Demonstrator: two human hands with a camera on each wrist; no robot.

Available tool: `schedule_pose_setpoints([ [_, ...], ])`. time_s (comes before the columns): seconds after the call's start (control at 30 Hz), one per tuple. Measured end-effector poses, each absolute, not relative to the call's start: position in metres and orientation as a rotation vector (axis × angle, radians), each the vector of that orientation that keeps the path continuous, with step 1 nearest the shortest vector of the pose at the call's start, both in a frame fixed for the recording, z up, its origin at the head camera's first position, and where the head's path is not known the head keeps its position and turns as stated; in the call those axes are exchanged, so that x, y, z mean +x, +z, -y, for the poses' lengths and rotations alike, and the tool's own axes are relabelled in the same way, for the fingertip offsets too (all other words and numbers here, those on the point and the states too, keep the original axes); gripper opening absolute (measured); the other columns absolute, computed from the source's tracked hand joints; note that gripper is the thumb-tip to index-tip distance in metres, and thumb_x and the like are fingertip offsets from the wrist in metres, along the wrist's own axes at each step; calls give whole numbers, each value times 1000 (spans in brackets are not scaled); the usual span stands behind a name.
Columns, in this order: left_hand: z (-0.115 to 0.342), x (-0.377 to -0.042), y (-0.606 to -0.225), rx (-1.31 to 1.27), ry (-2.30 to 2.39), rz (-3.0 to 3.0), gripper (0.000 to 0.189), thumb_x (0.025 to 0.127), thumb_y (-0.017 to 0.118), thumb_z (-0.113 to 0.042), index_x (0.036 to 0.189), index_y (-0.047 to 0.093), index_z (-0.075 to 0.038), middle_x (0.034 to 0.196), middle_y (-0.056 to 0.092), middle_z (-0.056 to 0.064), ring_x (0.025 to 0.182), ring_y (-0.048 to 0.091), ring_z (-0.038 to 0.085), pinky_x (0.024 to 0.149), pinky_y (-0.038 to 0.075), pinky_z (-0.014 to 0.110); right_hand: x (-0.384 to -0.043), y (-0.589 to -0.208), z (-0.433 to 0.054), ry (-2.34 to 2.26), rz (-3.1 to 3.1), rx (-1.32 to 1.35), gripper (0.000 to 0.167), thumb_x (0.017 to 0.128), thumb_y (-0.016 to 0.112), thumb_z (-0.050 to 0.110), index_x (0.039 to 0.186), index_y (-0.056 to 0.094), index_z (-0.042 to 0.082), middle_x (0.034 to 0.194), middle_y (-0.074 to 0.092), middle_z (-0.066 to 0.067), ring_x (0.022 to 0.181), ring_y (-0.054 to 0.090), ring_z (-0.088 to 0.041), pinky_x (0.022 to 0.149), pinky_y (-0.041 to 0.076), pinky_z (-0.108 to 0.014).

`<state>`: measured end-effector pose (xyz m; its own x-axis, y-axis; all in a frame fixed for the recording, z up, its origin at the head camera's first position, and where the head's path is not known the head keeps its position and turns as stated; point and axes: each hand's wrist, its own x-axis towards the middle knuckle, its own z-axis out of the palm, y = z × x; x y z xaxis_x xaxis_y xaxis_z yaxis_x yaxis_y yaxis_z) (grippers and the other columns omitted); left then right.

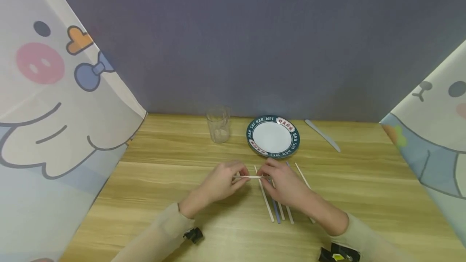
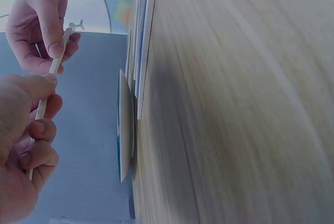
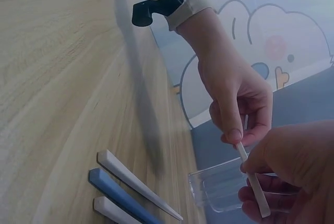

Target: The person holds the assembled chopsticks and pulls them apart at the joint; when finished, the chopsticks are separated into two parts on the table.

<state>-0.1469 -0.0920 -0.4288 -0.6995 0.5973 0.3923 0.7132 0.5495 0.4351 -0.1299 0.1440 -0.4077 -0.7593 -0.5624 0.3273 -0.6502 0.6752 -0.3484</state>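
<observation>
Beyond the hands (image 1: 223, 179) (image 1: 284, 182) sit glass (image 1: 219, 127) and plate (image 1: 272, 137).

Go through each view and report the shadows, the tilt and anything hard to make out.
Head view: soft shadow on the table beneath the left hand, and the clear glass is faint against its background; left wrist view: turned sideways, with a broad, soft-edged shadow on the table; right wrist view: steeply tilted, a long shadow crossing the table.
</observation>
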Motion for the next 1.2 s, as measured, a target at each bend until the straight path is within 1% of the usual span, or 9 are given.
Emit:
schedule_pose_setpoints([
  [0.2,91,-144,-430,-1104,-896,2553,7,96,79,-15,96,73,-12,91,75,-2,72,63,9,65,52,15,-127,-407,-145,637,2727,966,9,93,79,8,101,77,12,98,66,4,85,65,-9,77,59,-28],
  [0.53,90,-147,-431,-1113,-878,2552,7,96,80,-16,96,74,-12,90,75,-3,73,61,5,66,53,16,-127,-408,-148,614,2732,964,8,94,78,8,101,77,12,99,66,4,85,65,-12,76,58,-28],
  [0.67,90,-148,-431,-1111,-895,2561,7,97,79,-17,97,73,-11,90,75,-2,72,60,4,65,52,15,-127,-409,-148,616,2722,964,7,95,77,7,102,76,11,100,65,3,85,64,-11,76,58,-27],
  [0.9,90,-147,-429,-1088,-950,2561,7,98,77,-15,97,74,-10,90,75,0,75,63,6,69,55,17,-127,-414,-149,651,2689,980,11,99,70,2,103,68,12,102,59,2,85,56,-10,74,56,-27],
  [1.03,91,-147,-429,-1097,-1004,2522,6,96,79,-13,94,74,-10,87,75,0,72,60,5,65,53,15,-129,-415,-151,677,2645,1047,13,100,66,-1,105,63,12,105,56,2,88,53,-9,76,55,-28],
  [1.13,92,-148,-429,-1132,-1049,2465,7,94,80,-10,91,73,-11,85,74,0,71,60,4,63,52,13,-130,-416,-153,686,2602,1117,13,101,64,-2,103,59,10,103,53,2,87,51,-8,74,53,-24],
  [1.2,93,-150,-429,-1158,-1065,2436,9,94,80,-8,90,73,-11,85,74,-1,72,62,4,63,53,12,-131,-418,-154,683,2585,1142,13,101,64,-2,103,57,9,101,51,2,86,49,-8,72,52,-23],
])
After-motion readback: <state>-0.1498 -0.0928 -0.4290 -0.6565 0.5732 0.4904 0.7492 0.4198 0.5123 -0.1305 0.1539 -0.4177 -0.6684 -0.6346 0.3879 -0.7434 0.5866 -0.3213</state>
